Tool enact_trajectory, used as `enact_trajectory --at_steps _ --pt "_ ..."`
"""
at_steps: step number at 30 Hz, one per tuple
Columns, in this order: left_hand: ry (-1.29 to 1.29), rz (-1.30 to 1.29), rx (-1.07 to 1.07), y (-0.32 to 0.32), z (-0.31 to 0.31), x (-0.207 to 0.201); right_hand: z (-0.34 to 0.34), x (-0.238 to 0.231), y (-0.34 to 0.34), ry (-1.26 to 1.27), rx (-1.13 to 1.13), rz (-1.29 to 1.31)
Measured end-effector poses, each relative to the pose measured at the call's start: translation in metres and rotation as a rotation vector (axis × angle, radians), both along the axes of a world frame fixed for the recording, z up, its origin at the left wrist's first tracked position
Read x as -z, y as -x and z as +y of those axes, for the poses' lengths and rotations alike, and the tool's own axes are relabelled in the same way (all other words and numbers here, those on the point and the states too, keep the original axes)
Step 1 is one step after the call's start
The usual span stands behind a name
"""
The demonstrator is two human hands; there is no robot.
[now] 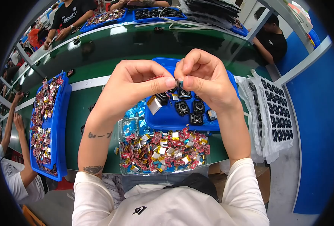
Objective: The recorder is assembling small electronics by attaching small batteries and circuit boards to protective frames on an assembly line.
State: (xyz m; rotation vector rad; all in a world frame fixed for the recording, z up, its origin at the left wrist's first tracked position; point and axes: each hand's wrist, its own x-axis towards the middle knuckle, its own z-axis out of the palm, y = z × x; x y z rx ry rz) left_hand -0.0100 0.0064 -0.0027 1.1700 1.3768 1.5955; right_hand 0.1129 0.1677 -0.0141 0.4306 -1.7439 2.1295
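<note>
"one small dark part (178,84) shows above the blue tray (161,120); how is it held?"

"from both sides. the left hand (142,81) pinches it at the thumb tip, with a red circuit board (153,78) showing in its curl; the right hand (206,81) seems to pinch the opposite side."

"which hand is nearer?"

"neither. the part sits directly between the thumb tips, over the tray. its long axis cannot be told, since fingertips cover most of it."

"and the silver battery cell (155,106)?"

"by the tray's left side, below the left hand, so that hand is nearer. its long axis seems to run roughly toward the wearer. whether it joins the pinched part cannot be told."

"what else is around?"

"black watch cases (182,107) in the tray, beneath the hands; a clear plastic box (136,173) of boards and cells on the tray's near side; a white liner sheet (263,143) with more cases to its right."
</note>
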Motion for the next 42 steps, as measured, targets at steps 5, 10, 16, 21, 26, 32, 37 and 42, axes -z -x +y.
enact_trajectory --at_steps 5,10,16,21,26,32,37,42 --pt "-0.037 0.042 -0.094 0.005 -0.006 -0.005 0.008 0.0 0.005 -0.155 0.191 -0.03" --pt "0.004 0.068 -0.084 0.004 -0.008 -0.008 0.01 0.008 0.011 -0.256 0.214 -0.081" --pt "-0.069 0.093 -0.118 0.01 -0.005 -0.001 0.007 -0.002 0.002 -0.227 0.184 -0.023" --pt "-0.082 0.061 -0.091 0.006 -0.002 0.0 -0.001 -0.001 0.002 -0.207 0.204 0.023" --pt "-0.048 0.033 0.045 0.011 -0.003 0.003 0.004 0.002 0.004 -0.347 0.266 0.04" --pt "-0.057 0.069 0.061 0.009 -0.006 0.0 0.016 0.011 0.006 -1.467 0.641 -0.337" --pt "-0.057 0.076 0.037 0.009 -0.007 -0.002 0.016 0.02 0.0 -1.568 0.403 -0.613" --pt "-0.051 0.074 0.038 0.009 -0.009 -0.003 0.004 0.023 0.004 -1.642 0.249 -0.767"
